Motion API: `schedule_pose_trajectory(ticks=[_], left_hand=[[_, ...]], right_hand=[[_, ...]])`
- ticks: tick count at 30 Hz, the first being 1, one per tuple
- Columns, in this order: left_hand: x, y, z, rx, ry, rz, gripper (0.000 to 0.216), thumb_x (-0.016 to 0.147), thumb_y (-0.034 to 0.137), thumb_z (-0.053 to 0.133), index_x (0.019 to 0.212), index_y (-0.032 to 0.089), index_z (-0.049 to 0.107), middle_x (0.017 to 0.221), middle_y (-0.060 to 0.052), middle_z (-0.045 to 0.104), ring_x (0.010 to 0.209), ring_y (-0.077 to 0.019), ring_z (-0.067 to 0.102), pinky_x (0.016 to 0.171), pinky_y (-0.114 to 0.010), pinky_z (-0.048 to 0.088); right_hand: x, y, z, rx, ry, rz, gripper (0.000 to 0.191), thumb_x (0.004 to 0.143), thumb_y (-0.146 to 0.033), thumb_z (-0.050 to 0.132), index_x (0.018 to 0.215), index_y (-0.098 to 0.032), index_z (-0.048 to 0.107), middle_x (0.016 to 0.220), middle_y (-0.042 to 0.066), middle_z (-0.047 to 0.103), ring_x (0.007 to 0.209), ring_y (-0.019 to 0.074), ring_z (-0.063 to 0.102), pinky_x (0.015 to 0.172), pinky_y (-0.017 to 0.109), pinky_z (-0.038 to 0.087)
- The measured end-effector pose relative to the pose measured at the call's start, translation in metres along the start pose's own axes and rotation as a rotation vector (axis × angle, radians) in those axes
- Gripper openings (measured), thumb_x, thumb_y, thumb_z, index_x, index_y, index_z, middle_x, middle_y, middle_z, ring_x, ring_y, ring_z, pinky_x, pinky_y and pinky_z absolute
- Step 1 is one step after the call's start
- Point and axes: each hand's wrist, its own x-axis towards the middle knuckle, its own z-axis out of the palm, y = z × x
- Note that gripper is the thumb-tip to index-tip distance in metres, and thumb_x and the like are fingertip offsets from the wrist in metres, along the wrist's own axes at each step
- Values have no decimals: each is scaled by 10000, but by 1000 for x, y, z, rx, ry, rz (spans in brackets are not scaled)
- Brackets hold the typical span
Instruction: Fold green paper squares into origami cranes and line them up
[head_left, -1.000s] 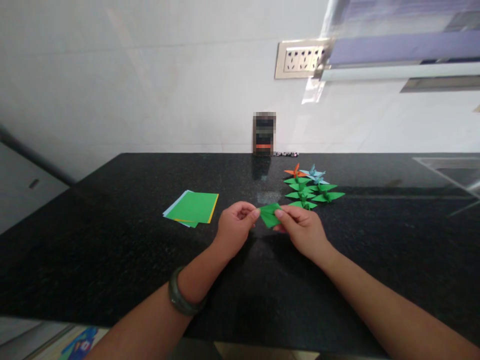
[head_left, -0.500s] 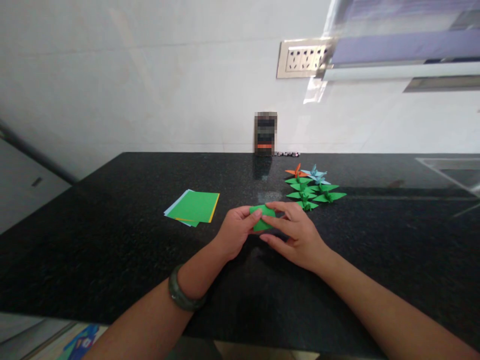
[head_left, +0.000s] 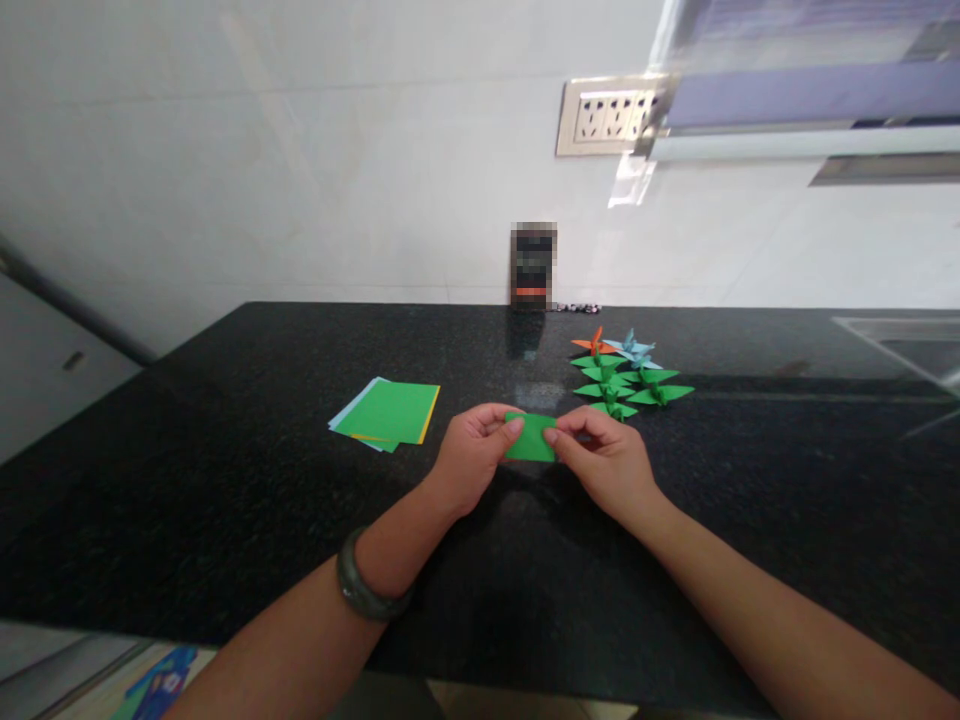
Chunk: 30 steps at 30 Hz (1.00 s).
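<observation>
A small green piece of folded paper [head_left: 531, 438] is held between my two hands, just above the dark countertop. My left hand [head_left: 474, 450] pinches its left edge, thumb on top. On the opposite edge, my right hand [head_left: 607, 460] grips it between thumb and fingers. The fingers beneath the paper are partly hidden. Just beyond my right hand lie several folded paper cranes: green ones [head_left: 660, 393], light blue ones [head_left: 634, 348] and an orange one [head_left: 596, 345].
A stack of square paper sheets [head_left: 390, 412], green on top with blue and yellow edges showing, lies to the left on the black speckled countertop [head_left: 225, 480]. Against the wall stands a dark blurred upright object [head_left: 533, 268] with a beaded strand [head_left: 577, 308]. A socket panel [head_left: 611, 117] is on the wall.
My right hand has shifted slightly right, from fingers spread over the paper's face to a pinch on its right edge. More of the green paper shows. My left hand keeps its hold.
</observation>
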Motion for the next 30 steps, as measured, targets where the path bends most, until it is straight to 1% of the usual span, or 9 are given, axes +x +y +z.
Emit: schedule_pose_trajectory(ticks=[2, 3, 5, 8, 11, 16, 20, 24, 30], left_hand=[[0, 0, -1, 3, -16, -6, 255, 642, 333, 706, 787, 135, 633, 643, 3, 628, 566, -101, 560, 607, -263, 469], [0, -1, -1, 11, -35, -11, 254, 650, 332, 700, 794, 132, 636, 644, 2, 627, 563, -99, 555, 612, -265, 466], [0, -1, -2, 27, -79, -20, 248, 674, 334, 681, 808, 128, 645, 650, -2, 624, 563, -95, 547, 617, -266, 461], [0, -2, -3, 23, -126, -35, 242, 708, 337, 650, 831, 129, 657, 670, -11, 627, 582, -98, 551, 609, -258, 452], [0, -2, -3, -28, -151, -55, 238, 714, 327, 647, 844, 129, 658, 693, -20, 639, 601, -106, 566, 611, -257, 454], [-1, 0, -2, -87, -163, -76, 214, 700, 301, 665, 820, 125, 657, 684, -25, 654, 616, -116, 590, 630, -263, 471], [-1, 2, -2, -118, -145, -109, 215, 674, 289, 685, 806, 122, 659, 686, -29, 662, 616, -123, 600, 614, -260, 475], [-1, 4, -2, -133, -162, -142, 212, 658, 272, 694, 793, 110, 664, 704, -37, 666, 608, -119, 599, 606, -252, 473], [-2, 6, -4, -131, -192, -183, 208, 663, 258, 685, 801, 103, 664, 678, -36, 652, 609, -124, 602, 603, -254, 476]], right_hand=[[0, 0, 0, -10, -1, -11, 136, 728, -311, 619, 709, -176, 628, 636, 9, 565, 547, 115, 504, 494, 228, 413], [0, 0, -1, -26, -1, -40, 122, 738, -297, 613, 743, -180, 645, 643, 9, 565, 555, 116, 505, 500, 230, 416], [-1, -1, -2, -73, -11, -145, 122, 763, -253, 591, 829, -194, 675, 659, 11, 570, 589, 121, 516, 533, 240, 429], [-1, -3, -5, -158, -55, -311, 200, 804, -199, 541, 931, -242, 690, 704, 17, 584, 664, 130, 542, 596, 261, 446], [-1, -3, -8, -223, -89, -415, 256, 827, -184, 515, 998, -286, 676, 743, 15, 560, 689, 122, 539, 595, 252, 447], [0, 0, -11, -270, -136, -582, 295, 827, -155, 518, 1065, -270, 651, 817, 37, 533, 710, 119, 519, 579, 240, 441], [2, 3, -13, -315, -195, -639, 293, 835, -162, 513, 1073, -272, 644, 855, 48, 542, 719, 121, 521, 582, 242, 446], [5, 4, -16, -317, -245, -687, 291, 831, -147, 525, 1077, -253, 639, 851, 56, 552, 727, 125, 526, 593, 246, 450], [7, 2, -20, -271, -321, -670, 293, 842, -135, 503, 1075, -253, 635, 851, 53, 571, 760, 124, 550, 632, 246, 469]])
